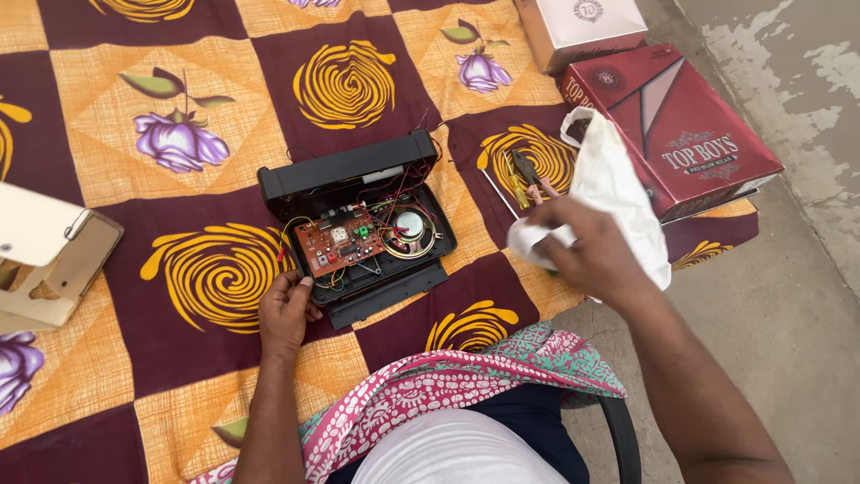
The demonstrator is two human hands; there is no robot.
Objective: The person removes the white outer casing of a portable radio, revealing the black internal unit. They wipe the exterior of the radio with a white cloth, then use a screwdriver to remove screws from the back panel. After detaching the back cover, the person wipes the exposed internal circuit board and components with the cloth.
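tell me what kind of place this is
Probably an informal home repair spot at floor level, not a proper workshop. An opened radio with its circuit board bare lies on a patterned bedsheet beside a stained concrete floor, with pliers and a screwdriver laid on the sheet.

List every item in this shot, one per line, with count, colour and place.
Opened radio: one, black case lying open, on the patterned cloth at centre.
Circuit board: one, red-brown, inside the case.
Speaker: one, round, silver, right of the board.
White bag: one, held up at right.
Screwdriver: one, yellow handle, on the cloth beside pliers.
Red box: one, upper right.
White box: one, top edge, behind the red one.
Beige case: one, left edge.
Patterned cloth: one, maroon and orange with flowers and swirls.
Left hand: touches the radio's lower left corner.
Right hand: grips the white bag.
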